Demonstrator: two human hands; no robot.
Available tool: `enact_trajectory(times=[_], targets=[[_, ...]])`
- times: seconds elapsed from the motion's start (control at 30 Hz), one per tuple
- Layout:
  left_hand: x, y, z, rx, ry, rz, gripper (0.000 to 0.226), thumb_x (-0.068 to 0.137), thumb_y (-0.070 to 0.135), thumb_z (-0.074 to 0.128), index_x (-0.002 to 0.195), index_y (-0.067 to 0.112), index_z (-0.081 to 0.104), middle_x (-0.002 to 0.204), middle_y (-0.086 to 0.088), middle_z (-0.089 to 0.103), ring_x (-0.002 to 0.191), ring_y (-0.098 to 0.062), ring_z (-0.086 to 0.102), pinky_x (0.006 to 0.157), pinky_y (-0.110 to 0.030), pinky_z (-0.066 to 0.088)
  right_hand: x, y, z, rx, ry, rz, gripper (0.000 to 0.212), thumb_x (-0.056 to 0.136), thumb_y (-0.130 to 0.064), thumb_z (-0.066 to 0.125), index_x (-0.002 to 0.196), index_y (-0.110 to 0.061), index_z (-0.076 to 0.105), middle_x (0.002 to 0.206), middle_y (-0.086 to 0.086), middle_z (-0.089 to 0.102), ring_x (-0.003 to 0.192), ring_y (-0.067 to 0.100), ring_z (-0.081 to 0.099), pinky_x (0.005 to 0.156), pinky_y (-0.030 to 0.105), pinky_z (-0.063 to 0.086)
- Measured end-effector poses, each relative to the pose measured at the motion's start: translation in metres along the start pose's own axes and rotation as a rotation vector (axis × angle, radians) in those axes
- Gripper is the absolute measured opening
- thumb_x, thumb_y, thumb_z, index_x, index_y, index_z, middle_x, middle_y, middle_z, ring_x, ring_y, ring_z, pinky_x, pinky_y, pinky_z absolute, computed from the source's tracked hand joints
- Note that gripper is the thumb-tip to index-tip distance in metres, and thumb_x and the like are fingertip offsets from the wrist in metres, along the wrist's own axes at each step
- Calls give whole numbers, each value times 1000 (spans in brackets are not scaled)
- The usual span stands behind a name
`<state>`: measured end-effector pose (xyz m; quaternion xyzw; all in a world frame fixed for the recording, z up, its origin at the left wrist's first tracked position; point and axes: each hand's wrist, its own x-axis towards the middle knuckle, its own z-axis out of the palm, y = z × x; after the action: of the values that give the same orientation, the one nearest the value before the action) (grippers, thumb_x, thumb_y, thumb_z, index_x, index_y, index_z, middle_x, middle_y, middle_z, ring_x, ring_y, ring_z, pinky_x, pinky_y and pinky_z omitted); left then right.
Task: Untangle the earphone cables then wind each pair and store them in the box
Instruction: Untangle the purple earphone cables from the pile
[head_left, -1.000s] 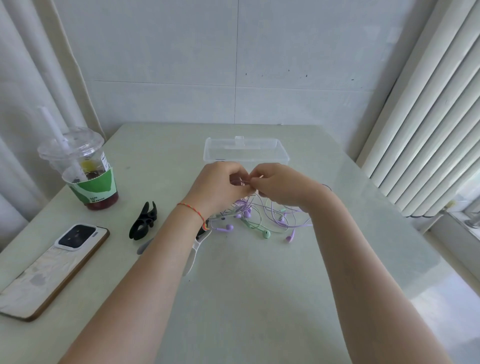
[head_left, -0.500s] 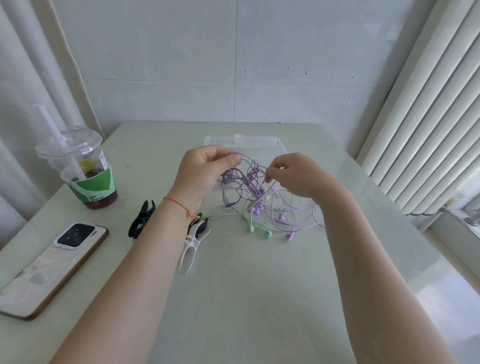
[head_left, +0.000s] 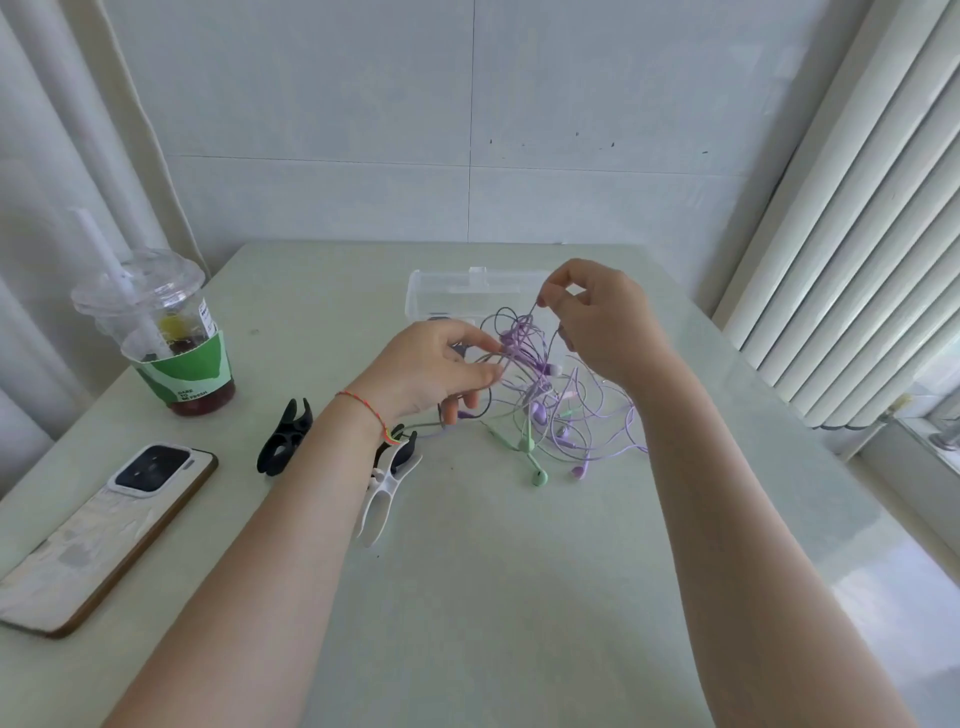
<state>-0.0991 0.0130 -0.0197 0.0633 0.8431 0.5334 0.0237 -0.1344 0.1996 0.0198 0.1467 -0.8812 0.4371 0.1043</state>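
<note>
A tangle of purple and green earphone cables (head_left: 550, 410) hangs between my hands and trails onto the table. My left hand (head_left: 431, 369) pinches a bunch of strands at the tangle's left side. My right hand (head_left: 602, 322) is raised higher and pinches a single purple strand, pulling it up. A green earbud (head_left: 539, 477) and a purple earbud (head_left: 577, 471) lie on the table below. The clear plastic box (head_left: 441, 293) stands just behind the hands, partly hidden by them.
A black clip (head_left: 284, 435) and a white clip (head_left: 384, 486) lie left of the tangle. A phone (head_left: 104, 530) rests near the table's left edge. An iced drink cup with a straw (head_left: 161, 332) stands at the far left. Window blinds run along the right.
My hands have moved apart: the right hand rose with a strand, the left dropped a little. The tangle has been lifted and stretched upward.
</note>
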Motion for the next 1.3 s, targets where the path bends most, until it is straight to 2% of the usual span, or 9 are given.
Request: enact_trajectory(times=[0.13,0.27,0.43,0.6,0.7,0.87,1.0,1.13,1.3], targets=[[2,-5,0,164,-10,-74,100,64,38,89,144,34,31,96,-2,69,75,-13,69,89,-28,48,-3,-3,-1,-16,-111,-2,15,92,-25,54,83,-23,65,49,-2,57,42,12,42,38,16,33],[5,-8,0,210,73,-50,127,50,56,89,149,48,10,123,2,52,112,-15,57,101,-34,43,-5,-3,-1,-106,-269,11,15,91,-27,55,82,-23,66,52,-3,61,37,7,40,44,19,36],[-3,0,2,254,161,-51,111,61,69,76,149,48,13,106,-1,64,85,-16,67,82,-25,48,-5,0,-1,-205,-261,21,16,92,-27,54,81,-24,66,54,-6,54,38,7,43,49,23,34],[-1,6,3,213,202,-57,47,91,63,47,123,31,59,74,1,71,46,-16,59,59,-28,51,-2,-2,-2,-147,-144,-3,15,91,-28,56,82,-22,67,56,-7,46,35,6,36,42,19,31],[0,6,1,112,233,-49,34,95,46,45,98,23,69,67,-2,66,44,-22,55,59,-37,54,-3,-3,-4,-190,-179,-28,15,91,-28,58,85,-21,70,54,-8,42,39,5,37,44,19,28],[0,3,1,71,111,25,50,64,76,65,82,29,71,62,-2,47,42,-23,50,51,-38,43,-7,-3,-11,-353,-384,-48,9,84,-26,71,89,-19,70,64,-13,48,57,1,44,47,9,31],[5,-7,1,139,127,27,39,63,50,85,90,26,71,63,7,45,48,-9,44,56,-38,48,-8,0,-8,-588,-421,-28,15,85,-15,64,95,-10,73,83,-1,62,81,16,55,61,26,40],[7,-8,0,151,245,62,4,83,28,74,81,25,71,66,-2,59,53,-12,52,55,-35,51,-9,-3,-8,-424,-474,-30,13,84,-27,70,92,-16,73,66,-12,52,61,3,49,53,19,36],[10,-10,0,144,427,49,13,80,32,72,74,22,66,67,0,60,54,-18,55,48,-23,47,-13,-5,-9,-271,-631,17,11,79,-30,74,87,-23,74,45,-19,47,45,1,41,49,12,33]])
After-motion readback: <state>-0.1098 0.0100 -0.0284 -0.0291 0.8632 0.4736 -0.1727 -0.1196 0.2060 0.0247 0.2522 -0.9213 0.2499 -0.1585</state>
